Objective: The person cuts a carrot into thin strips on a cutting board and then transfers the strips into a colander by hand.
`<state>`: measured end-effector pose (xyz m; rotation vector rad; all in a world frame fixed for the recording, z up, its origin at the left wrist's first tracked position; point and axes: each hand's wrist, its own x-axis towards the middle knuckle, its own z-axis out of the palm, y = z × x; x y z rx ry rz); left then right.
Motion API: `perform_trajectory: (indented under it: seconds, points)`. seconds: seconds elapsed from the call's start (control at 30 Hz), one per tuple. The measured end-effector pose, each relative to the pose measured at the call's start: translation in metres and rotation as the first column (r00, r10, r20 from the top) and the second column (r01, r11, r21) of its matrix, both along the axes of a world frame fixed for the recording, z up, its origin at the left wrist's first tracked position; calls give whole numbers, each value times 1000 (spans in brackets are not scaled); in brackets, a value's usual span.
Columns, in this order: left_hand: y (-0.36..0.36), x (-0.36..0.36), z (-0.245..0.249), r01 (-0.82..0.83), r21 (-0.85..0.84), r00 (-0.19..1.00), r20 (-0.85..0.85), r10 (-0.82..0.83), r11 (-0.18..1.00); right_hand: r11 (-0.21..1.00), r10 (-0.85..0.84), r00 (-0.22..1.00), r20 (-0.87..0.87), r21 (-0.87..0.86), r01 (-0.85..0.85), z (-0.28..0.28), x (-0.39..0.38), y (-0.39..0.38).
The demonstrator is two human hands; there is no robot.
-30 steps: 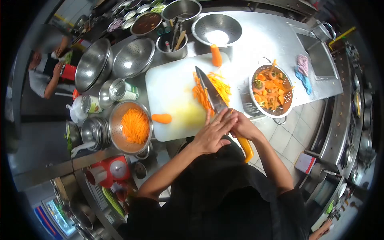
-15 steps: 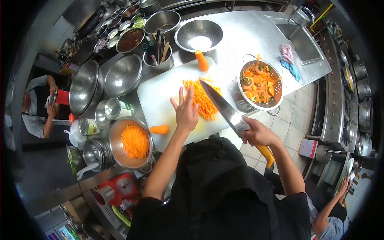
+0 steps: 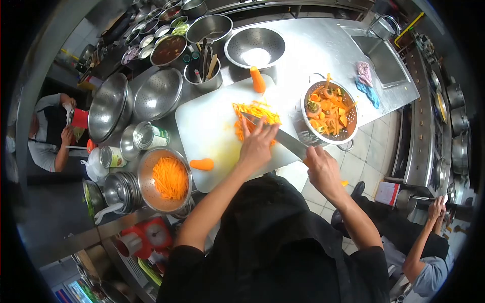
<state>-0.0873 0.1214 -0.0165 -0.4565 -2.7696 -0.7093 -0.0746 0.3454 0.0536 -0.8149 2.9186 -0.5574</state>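
My right hand (image 3: 320, 169) is wrapped round the handle of a large knife (image 3: 293, 144), whose blade reaches left across the shredded carrot (image 3: 255, 108) on a white cutting board (image 3: 202, 118). Fingers spread, my left hand (image 3: 257, 146) lies over the blade and the shreds. Whether its fingertips press on the blade or only on the carrot is hard to tell. One carrot piece (image 3: 257, 81) is at the board's far edge and another (image 3: 202, 164) at its near left.
A colander of cut vegetables (image 3: 331, 113) stands right of the board. To the left are a bowl of shredded carrot (image 3: 170, 178), cans (image 3: 146, 135) and steel bowls (image 3: 157, 93). A sink (image 3: 381, 60) is at the far right. Two other people work left and lower right.
My left hand has moved right, onto the knife and shreds. The blade has swung lower and further left over the pile. The person at lower right has shifted.
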Motion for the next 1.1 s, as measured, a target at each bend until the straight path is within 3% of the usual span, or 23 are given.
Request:
perform_trajectory:
  seconds: [0.13, 0.2, 0.23, 0.27, 0.3, 0.33, 0.4, 0.43, 0.47, 0.5, 0.53, 0.6, 0.63, 0.67, 0.7, 0.73, 0.8, 0.83, 0.87, 0.93, 0.97, 1.03, 1.1]
  points:
    - [-17, -9, -10, -183, 18, 982, 54, 181, 983, 999, -21, 999, 32, 44, 19, 22, 2, 35]
    - [-25, -12, -30, -244, 164, 969, 8, 246, 956, 989, -145, 973, 178, 49, 138, 42, 4, 48]
    - [-24, -14, -32, -277, 256, 944, -105, 311, 926, 977, -210, 945, 250, 88, 194, 46, 4, 57]
    - [-22, -17, -35, -312, 251, 932, -107, 346, 916, 951, -307, 888, 343, 157, 268, 57, 5, 60]
    - [-20, -17, -33, -310, 344, 946, 22, 323, 886, 962, -272, 878, 394, 95, 256, 56, 6, 71]
    - [-21, -15, -32, -329, 434, 944, 146, 295, 839, 953, -224, 881, 417, -96, 287, 41, 12, 86]
    - [-17, -14, -9, -368, 236, 930, 87, 358, 899, 864, -168, 844, 509, -336, 375, 26, 16, 84]
    - [-19, -16, -4, -388, 187, 916, 187, 355, 903, 885, -118, 844, 523, -330, 329, 20, 16, 75]
    - [-21, -16, 1, -391, 146, 896, 286, 340, 909, 792, -113, 741, 662, -390, 469, 16, 20, 65]
    - [-17, -8, 10, -448, 161, 885, 223, 410, 880, 673, -97, 616, 782, -404, 619, 11, 22, 60]
    - [-13, 2, 23, -463, 163, 876, 233, 422, 871, 719, -56, 511, 858, -321, 617, -3, 13, 57]
    - [-20, 29, 46, -345, 523, 895, -69, 442, 780, 715, -60, 425, 903, -258, 650, -20, 8, 45]
    - [-36, 47, 52, -373, 497, 882, -70, 465, 783, 693, 29, 422, 906, -322, 645, -28, 11, 37]
    - [-56, 70, 60, -400, 472, 871, -70, 486, 786, 724, 182, 413, 893, -406, 558, -39, 9, 35]
    - [-75, 91, 79, -529, 390, 833, 72, 548, 754, 750, 204, 354, 913, -378, 543, -32, 9, 23]
    - [-94, 107, 88, -575, 318, 807, 70, 586, 754, 775, 221, 293, 930, -350, 526, -25, 11, 8]
    - [-131, 132, 73, -583, 223, 812, 185, 553, 782, 897, 170, 302, 938, -275, 347, -26, 9, -14]
    - [-139, 136, 63, -584, 226, 812, 193, 552, 780, 935, 117, 375, 920, -229, 271, -27, 12, -26]
    - [-146, 137, 57, -542, 285, 839, 241, 488, 791, 986, 127, 440, 889, -161, 41, -29, 9, -33]
    - [-144, 135, 52, -495, 348, 865, 283, 414, 796, 933, 357, 734, 578, -186, -308, -43, 13, -47]
    - [-136, 129, 52, -539, 405, 842, 282, 460, 739, 935, 351, 737, 577, -181, -304, -43, 15, -56]
    - [-123, 125, 48, -571, 468, 821, 293, 491, 675, 940, 276, 790, 547, 17, -340, -41, 20, -67]
    - [-116, 124, 40, -575, 528, 802, 216, 557, 624, 935, 301, 800, 518, 5, -355, -48, 23, -66]
